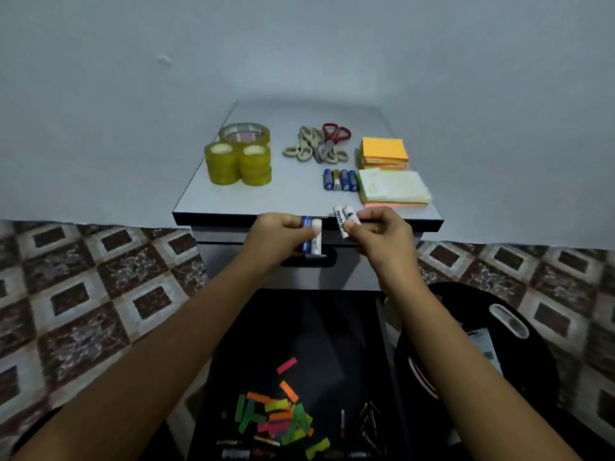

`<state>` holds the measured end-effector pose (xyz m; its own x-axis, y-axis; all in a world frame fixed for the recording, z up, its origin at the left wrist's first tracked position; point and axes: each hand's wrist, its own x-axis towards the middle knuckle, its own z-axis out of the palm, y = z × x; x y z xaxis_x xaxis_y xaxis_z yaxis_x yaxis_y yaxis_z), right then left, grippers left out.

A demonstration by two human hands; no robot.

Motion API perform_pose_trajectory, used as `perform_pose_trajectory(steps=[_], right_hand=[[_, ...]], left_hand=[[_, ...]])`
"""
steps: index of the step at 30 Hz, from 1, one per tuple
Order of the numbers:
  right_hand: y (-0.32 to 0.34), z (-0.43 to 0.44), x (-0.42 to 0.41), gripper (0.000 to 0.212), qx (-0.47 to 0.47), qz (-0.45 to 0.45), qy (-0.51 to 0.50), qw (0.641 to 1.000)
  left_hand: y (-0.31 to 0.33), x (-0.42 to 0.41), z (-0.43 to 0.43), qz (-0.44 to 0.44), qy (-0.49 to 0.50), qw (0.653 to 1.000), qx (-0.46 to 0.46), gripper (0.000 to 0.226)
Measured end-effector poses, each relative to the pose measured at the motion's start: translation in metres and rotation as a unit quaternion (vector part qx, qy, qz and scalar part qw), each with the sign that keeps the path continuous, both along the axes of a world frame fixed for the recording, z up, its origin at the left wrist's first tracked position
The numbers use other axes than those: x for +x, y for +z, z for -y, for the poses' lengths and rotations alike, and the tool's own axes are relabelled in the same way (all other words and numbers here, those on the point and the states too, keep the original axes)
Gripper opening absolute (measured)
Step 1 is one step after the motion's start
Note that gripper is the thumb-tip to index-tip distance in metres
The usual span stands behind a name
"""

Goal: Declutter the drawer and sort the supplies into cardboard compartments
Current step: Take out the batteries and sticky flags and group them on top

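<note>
Four batteries are in the hands. The left hand [276, 239] pinches a blue-and-white pair [312, 236] upright between thumb and fingers; the right hand [379, 237] pinches a white pair [344, 218], tilted, by its lower ends. Both hands are clamped on their loads and held close together, not touching, just in front of the battery row [340, 180] on the counter [293, 194].

These cells are likely small, stiff, dense for their size and smooth-skinned. They would roll if laid loose, and two held together can slide past each other. A grip across the middle of the barrels, pressing the pair side by side, looks safest. Laying them parallel against the row should stop them rolling.

Right of the row lie a pale pad [392, 188] and, behind it, an orange pad [384, 153]. Behind the row is a heap of scissors [319, 144]; well left of it stand tape rolls [238, 158]. Well in front of the row and below it, the open drawer [316, 327] holds coloured paper strips [276, 414] and some small items too dim to name. No cardboard compartments show.
</note>
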<state>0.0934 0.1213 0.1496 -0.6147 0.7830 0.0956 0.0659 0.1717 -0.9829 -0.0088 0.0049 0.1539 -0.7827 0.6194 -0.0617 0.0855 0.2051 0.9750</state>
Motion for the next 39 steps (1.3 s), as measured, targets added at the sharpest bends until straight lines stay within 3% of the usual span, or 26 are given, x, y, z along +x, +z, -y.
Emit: perform_pose_trajectory(steps=[6,9,15,17,23,28,39], right_hand=[[0.022,-0.003,-0.029,0.017,0.186,0.082,-0.073,0.976],[0.017,0.001,-0.037,0.016,0.268,0.135,-0.085,0.95],[0.009,-0.006,-0.047,0.02,0.365,0.189,-0.113,0.905],[0.007,-0.008,-0.045,0.022,0.384,0.203,-0.108,0.894],[0.006,-0.01,-0.035,0.033,0.406,0.221,-0.08,0.883],[0.002,-0.014,-0.021,0.029,0.426,0.208,-0.062,0.878],[-0.01,-0.02,-0.02,0.022,0.434,0.164,-0.081,0.882]], left_hand=[[0.038,-0.025,-0.049,-0.086,0.046,0.993,-0.06,0.022],[0.038,-0.03,-0.065,-0.139,0.058,0.98,-0.132,0.029],[0.034,-0.031,-0.073,-0.206,0.072,0.957,-0.194,0.029],[0.036,-0.03,-0.071,-0.224,0.066,0.951,-0.204,0.034],[0.033,-0.031,-0.058,-0.267,0.0,0.945,-0.191,0.015],[0.027,-0.03,-0.041,-0.308,-0.085,0.927,-0.194,0.044],[0.015,-0.024,-0.049,-0.33,-0.048,0.934,-0.128,0.033]])
